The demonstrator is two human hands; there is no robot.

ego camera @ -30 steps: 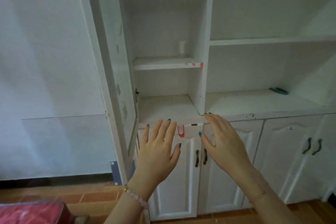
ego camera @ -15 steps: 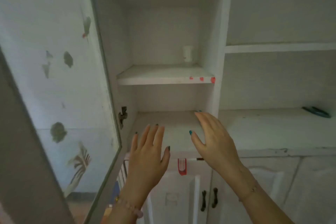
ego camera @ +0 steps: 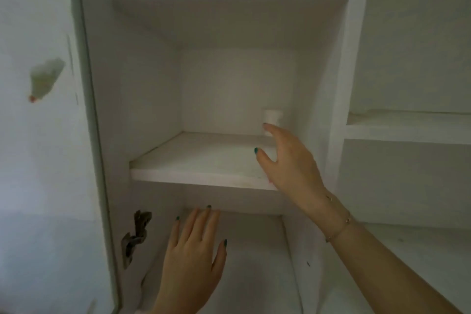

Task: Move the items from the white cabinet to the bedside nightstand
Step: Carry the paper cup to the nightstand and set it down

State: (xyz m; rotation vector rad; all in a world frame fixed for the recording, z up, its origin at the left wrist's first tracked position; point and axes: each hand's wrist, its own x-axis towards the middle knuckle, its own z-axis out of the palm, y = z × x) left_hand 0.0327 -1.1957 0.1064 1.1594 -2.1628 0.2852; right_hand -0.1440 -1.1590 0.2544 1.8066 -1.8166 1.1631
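An open door [ego camera: 38, 135] and a rusty hinge [ego camera: 136, 232] stand left. The bottle [ego camera: 272, 118] sits at the back right corner of the shelf [ego camera: 198, 160]. The right hand [ego camera: 288, 160] is spread just before it, and the left hand [ego camera: 193, 252] is flat and empty below.

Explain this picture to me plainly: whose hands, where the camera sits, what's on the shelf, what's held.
There is no machine here: these are a person's two bare hands, seen from a camera worn on the head that looks forward and down. It is the only view. In front stands a white cabinet with its door swung open at the left. On the shelf, at the back right corner, stands a small white container, the only thing on it. The right hand is stretched into that compartment with straight fingers; the fingertips are right at the container, but whether they touch it I cannot tell. The left hand is held flat and open in front of the compartment below. Neither hand holds anything.
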